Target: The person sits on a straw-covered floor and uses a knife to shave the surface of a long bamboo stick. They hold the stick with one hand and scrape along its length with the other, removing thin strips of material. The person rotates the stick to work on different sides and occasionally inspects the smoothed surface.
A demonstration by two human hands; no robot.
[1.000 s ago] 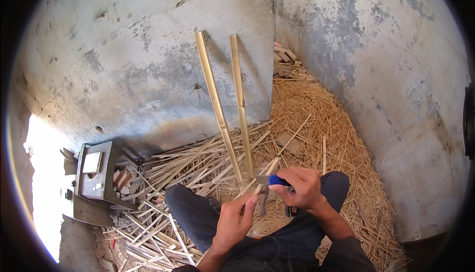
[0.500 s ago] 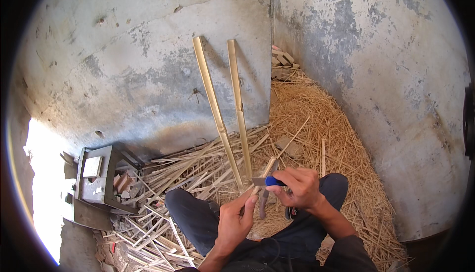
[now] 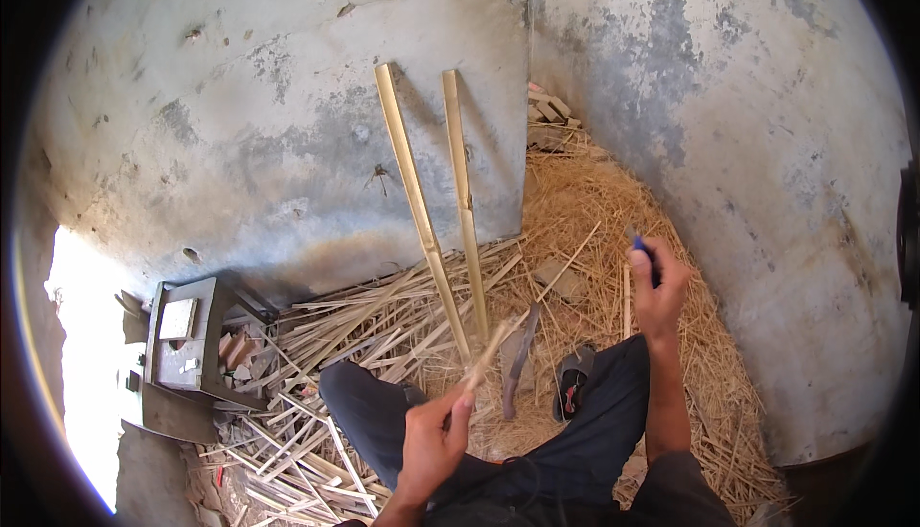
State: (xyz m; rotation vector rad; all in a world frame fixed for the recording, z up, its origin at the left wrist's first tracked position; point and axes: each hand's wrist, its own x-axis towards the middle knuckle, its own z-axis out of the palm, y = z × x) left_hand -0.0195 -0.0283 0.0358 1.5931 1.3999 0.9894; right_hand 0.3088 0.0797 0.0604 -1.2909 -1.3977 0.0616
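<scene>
My left hand (image 3: 436,439) is closed around a short pale split-bamboo piece (image 3: 491,351), blurred, its free end tilting up and to the right. Off to the right and apart from it, my right hand (image 3: 663,289) is raised over the straw-like shavings. Its fingers wrap a blue-handled knife (image 3: 643,251); only a short bit of the blade shows. On the ground between my legs lies a long, dark tool with a brownish handle (image 3: 510,398), perhaps a chopping knife.
Two long split-bamboo poles (image 3: 412,177) lean on the worn wall ahead. Many loose strips (image 3: 316,460) cover the floor at left, beside a worn wooden stool-like frame (image 3: 196,345) with broken bricks. A heap of shavings (image 3: 594,201) fills the corner, with bricks (image 3: 548,107) behind it.
My right hand has moved the knife off the bamboo, up and to the right. My left hand has shifted slightly left and down, still holding the piece. The dark tool is now uncovered.
</scene>
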